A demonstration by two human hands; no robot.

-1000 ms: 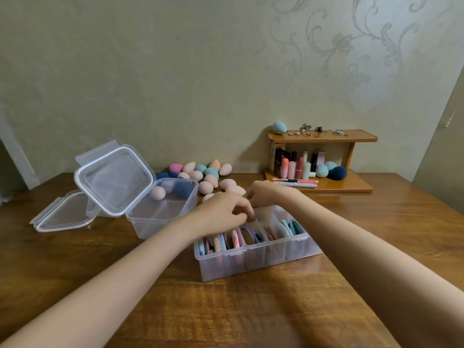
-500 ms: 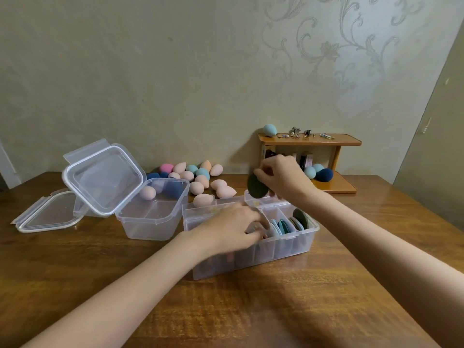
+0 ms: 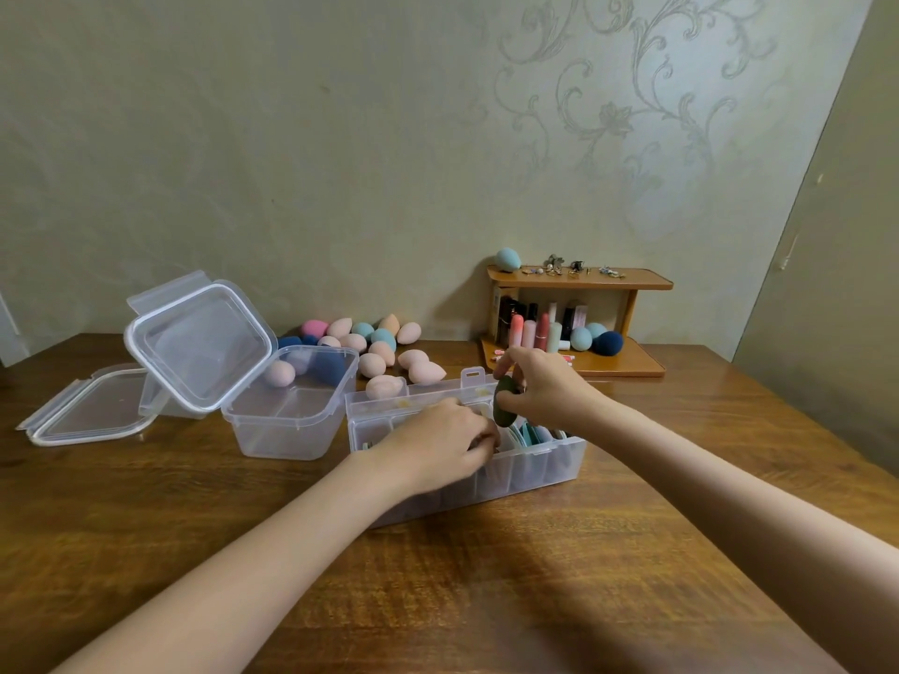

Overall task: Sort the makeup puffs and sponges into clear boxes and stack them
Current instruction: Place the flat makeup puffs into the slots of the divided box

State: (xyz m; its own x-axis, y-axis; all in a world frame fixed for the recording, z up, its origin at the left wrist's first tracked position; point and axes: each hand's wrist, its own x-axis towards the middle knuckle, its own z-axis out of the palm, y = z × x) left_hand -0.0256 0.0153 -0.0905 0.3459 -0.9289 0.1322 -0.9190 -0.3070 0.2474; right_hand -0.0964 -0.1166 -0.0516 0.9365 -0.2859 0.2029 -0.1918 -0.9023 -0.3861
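Sorting flat puffs into the long box with slots.

Right hand [image 3: 540,386] pinching a dark green puff [image 3: 506,401] just above the long box [image 3: 535,471]; left hand [image 3: 438,447] curled down among the slots, hard to tell if holding anything. Next, probably: slide the puff upright into a free slot. Egg sponges [image 3: 384,352] waiting far on the brown wooden table [image 3: 486,586], near a patterned wall and a small wooden shelf [image 3: 584,282].

readable text: none
clear boxes [image 3: 292,420]: no labels
cosmetics on shelf [image 3: 535,328]: print too small to read
wall: pattern only
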